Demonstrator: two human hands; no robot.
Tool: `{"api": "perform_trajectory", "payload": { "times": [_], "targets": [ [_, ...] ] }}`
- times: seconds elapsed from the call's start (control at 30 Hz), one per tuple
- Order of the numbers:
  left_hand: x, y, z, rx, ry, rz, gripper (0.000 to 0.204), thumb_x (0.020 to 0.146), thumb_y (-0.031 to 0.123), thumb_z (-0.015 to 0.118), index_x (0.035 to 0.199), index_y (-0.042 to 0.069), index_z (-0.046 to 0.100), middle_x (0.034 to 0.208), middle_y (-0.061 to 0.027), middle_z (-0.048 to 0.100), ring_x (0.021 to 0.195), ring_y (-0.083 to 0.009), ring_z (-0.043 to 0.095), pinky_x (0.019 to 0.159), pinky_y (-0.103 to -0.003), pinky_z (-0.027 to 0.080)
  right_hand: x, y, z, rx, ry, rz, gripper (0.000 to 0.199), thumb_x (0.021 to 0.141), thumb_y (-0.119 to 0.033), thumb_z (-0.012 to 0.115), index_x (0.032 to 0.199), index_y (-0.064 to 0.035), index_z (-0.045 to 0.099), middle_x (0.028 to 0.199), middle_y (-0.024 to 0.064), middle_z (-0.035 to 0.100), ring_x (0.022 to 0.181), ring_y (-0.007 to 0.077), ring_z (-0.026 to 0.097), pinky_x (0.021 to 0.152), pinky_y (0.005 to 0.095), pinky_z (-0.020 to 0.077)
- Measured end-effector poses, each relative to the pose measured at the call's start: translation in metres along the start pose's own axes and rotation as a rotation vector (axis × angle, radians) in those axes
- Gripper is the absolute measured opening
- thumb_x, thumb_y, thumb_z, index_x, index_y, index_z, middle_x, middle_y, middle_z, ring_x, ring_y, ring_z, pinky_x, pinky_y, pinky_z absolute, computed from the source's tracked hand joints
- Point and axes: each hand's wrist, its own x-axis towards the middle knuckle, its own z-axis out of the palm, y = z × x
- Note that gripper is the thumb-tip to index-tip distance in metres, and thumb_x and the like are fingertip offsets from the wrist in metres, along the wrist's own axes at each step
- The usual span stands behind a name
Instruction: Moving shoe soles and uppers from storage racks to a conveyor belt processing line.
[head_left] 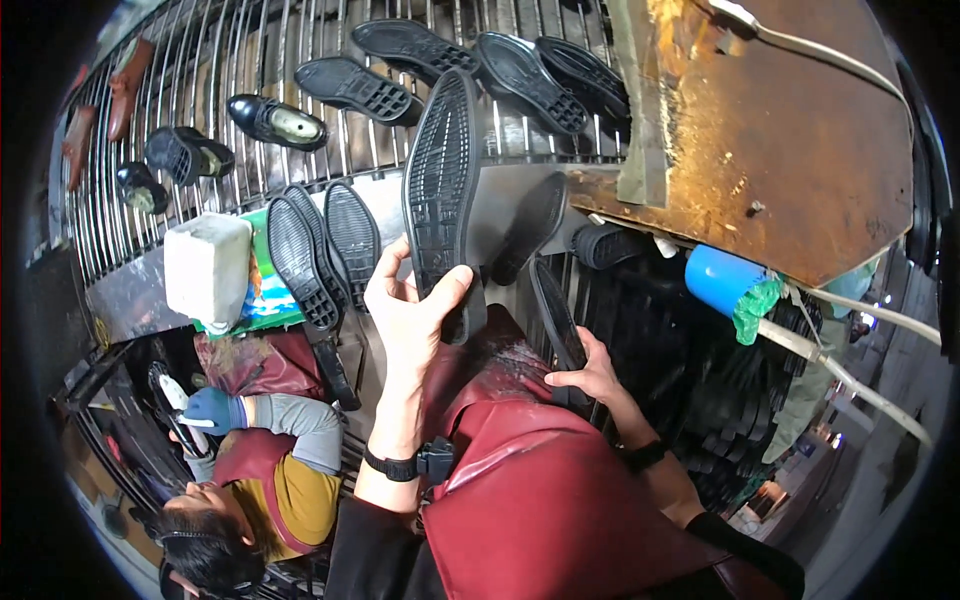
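Observation:
My left hand (412, 300) is closed around the heel end of a black shoe sole (442, 180), thumb in front. Its ridged tread faces me and its toe points up and away. Lower and to the right, my right hand (592, 375) grips a second black sole (556, 315), which I see nearly edge-on. Between the two, a dark sole-shaped form (532, 225) shows against the metal ledge (500, 185); I cannot tell whether it is a sole or a shadow. Left of my left hand, several loose black soles (300, 255) lie by the ledge.
Beyond the ledge, a rack of metal bars (270, 60) carries several black soles (355, 88), black shoes (277, 122) and brown shoes (127, 90). A white block-shaped container (207, 272) stands at left. A rusty panel (790, 140) and blue cylinder (725, 285) are at right. A gloved co-worker (280, 480) sits at lower left.

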Motion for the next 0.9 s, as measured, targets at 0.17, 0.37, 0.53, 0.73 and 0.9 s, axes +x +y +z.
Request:
{"api": "perform_trajectory", "payload": {
  "times": [0.17,0.37,0.53,0.73,0.9],
  "targets": [
    [0.007,0.017,-0.011,-0.077,0.03,-0.011,0.052,0.08,-0.01,0.081,0.126,-0.007,0.059,0.108,-0.0163,0.073,0.093,-0.02,0.072,0.086,-0.033,0.061,0.008,-0.025,0.014,-0.046,-0.035,0.001,0.089,0.061,-0.017,0.098,0.137,0.0026,0.056,0.126,0.0112,0.069,0.116,0.0213,0.064,0.104,0.0352,0.048],
    [0.094,-0.027,-0.085,0.19,0.5,0.221,0.029,0.097,0.013,0.073,0.12,-0.002,0.063,0.093,0.0007,0.06,0.084,-0.0094,0.054,0.081,-0.025,0.046,0.015,-0.035,0.019,-0.019,-0.06,-0.014,0.09,0.061,-0.018,0.1,0.138,0.0,0.056,0.125,0.0092,0.068,0.116,0.0197,0.064,0.102,0.0361,0.0506],
    [0.245,0.014,-0.131,0.441,0.697,0.485,0.023,0.101,0.02,0.067,0.103,-0.003,0.062,0.093,-0.0034,0.059,0.082,-0.0142,0.051,0.078,-0.03,0.046,0.016,-0.031,0.018,-0.038,-0.039,0.0,0.09,0.062,-0.016,0.099,0.138,0.0009,0.055,0.126,0.01,0.068,0.116,0.0213,0.064,0.101,0.0358,0.0505],
    [0.355,0.017,-0.167,0.169,0.741,0.242,0.035,0.085,0.011,0.074,0.113,-0.01,0.066,0.105,-0.0171,0.072,0.089,-0.0257,0.07,0.081,-0.042,0.058,0.009,-0.025,0.024,-0.048,0.055,0.042,0.092,0.062,-0.016,0.098,0.139,0.0056,0.053,0.125,0.0139,0.069,0.115,0.0228,0.065,0.104,0.035,0.0478],
    [0.366,0.021,-0.266,0.174,0.857,0.06,0.039,0.093,0.032,0.077,0.099,-0.006,0.07,0.095,-0.0113,0.074,0.082,-0.0263,0.071,0.069,-0.051,0.059,0.01,-0.022,0.033,0.096,0.014,-0.03,0.094,0.06,-0.015,0.098,0.139,0.0072,0.052,0.124,0.0141,0.069,0.117,0.0234,0.063,0.106,0.0354,0.0468]
  ]
}}
